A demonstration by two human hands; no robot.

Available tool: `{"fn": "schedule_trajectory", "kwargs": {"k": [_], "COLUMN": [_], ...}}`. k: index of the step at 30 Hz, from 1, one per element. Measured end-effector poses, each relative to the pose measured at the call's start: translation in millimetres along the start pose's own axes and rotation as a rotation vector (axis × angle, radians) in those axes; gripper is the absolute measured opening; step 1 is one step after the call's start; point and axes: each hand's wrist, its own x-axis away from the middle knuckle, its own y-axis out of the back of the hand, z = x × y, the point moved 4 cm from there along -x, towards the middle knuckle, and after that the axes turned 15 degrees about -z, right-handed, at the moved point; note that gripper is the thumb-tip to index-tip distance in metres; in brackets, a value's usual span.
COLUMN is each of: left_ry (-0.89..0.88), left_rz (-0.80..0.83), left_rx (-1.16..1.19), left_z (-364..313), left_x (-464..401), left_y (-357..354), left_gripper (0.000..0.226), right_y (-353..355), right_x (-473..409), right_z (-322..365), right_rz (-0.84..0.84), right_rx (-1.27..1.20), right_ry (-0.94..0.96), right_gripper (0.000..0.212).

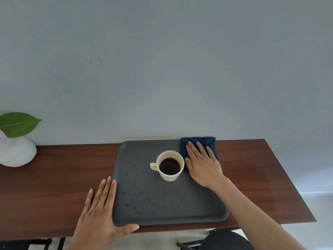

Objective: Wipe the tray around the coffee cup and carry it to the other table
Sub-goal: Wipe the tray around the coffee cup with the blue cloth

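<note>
A dark grey tray [137, 219] lies on the brown wooden table [59, 174], speckled with several small dark drops. A cream cup [170, 175] of black coffee stands upright in the tray's middle, its handle to the left. My right hand [203, 165] presses flat, fingers spread, on a folded dark blue cloth [196, 141] at the tray's far right corner, just right of the cup. My left hand [100, 212] rests flat on the table against the tray's near left corner, with the thumb along the tray's front edge.
A white rounded vase [17, 152] with a green leaf [18, 124] stands at the table's far left. A pale wall rises right behind the table. A dark chair [223, 239] shows below the table's front edge at the right.
</note>
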Motion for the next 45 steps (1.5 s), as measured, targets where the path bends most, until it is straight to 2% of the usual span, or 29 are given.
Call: {"fn": "schedule_trajectory", "kwargs": {"k": [7,11,17,24,39,45], "left_ry": [0.01,0.013,0.0,0.015,0.035,0.031], "left_rz": [0.023,0.038,-0.003,-0.018,0.003,-0.001], "left_rx": [0.02,0.021,0.032,0.044,0.031,0.037], "left_z": [2,3,-2,-9,-6,-3], "left_x": [0,0,0,2,2,2], "left_y": [-4,-4,4,12,7,4], "left_gripper": [0.147,0.148,0.145,0.144,0.144,0.145], "right_y": [12,10,5,4,28,28], "right_x": [3,0,3,11,143,154], "right_z": [-11,-5,-5,-13,6,15], "right_rz": [-0.026,-0.041,-0.05,0.001,0.126,0.137], "right_rx": [0.135,0.063,-0.03,-0.06,-0.119,-0.136], "right_ry": [-0.173,-0.142,0.037,0.08,0.037,-0.025], "right_gripper": [0.067,0.064,0.06,0.064,0.059,0.058]}}
